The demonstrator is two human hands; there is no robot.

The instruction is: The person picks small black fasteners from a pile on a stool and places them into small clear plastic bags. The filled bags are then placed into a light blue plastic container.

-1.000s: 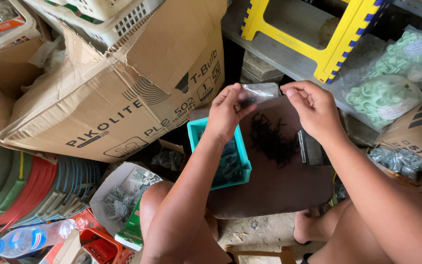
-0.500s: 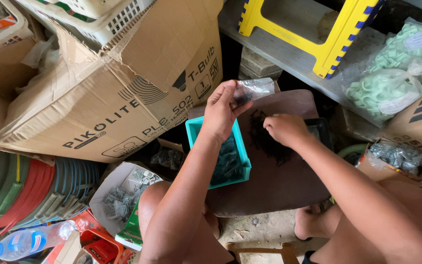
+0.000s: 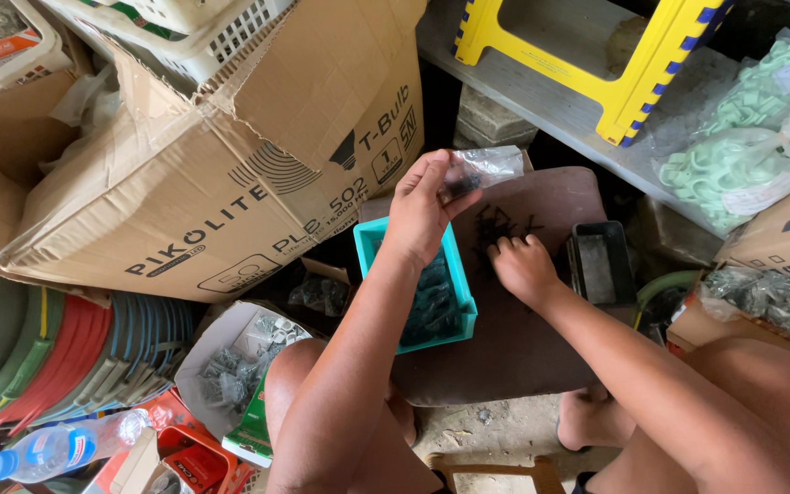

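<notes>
Left hand (image 3: 421, 212) pinches a clear bag (image 3: 482, 167) — right hand (image 3: 523, 267) (knuckles down) touches dark screws (image 3: 497, 226).

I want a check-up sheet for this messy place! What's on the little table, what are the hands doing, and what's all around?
Surface: dark brown board, a pile of small dark screws lying loose on it.
Job's things: small clear plastic bag; teal tray holding filled bags; black tray, looks empty.
Clutter: bags of pale green clips; bag of small grey parts; plastic bottle.
Grips: left hand pinches the clear bag; right hand rests fingertips on the screws.
Cables: nothing seen.
Surroundings: big cardboard box, yellow stool, coloured hoops.
</notes>
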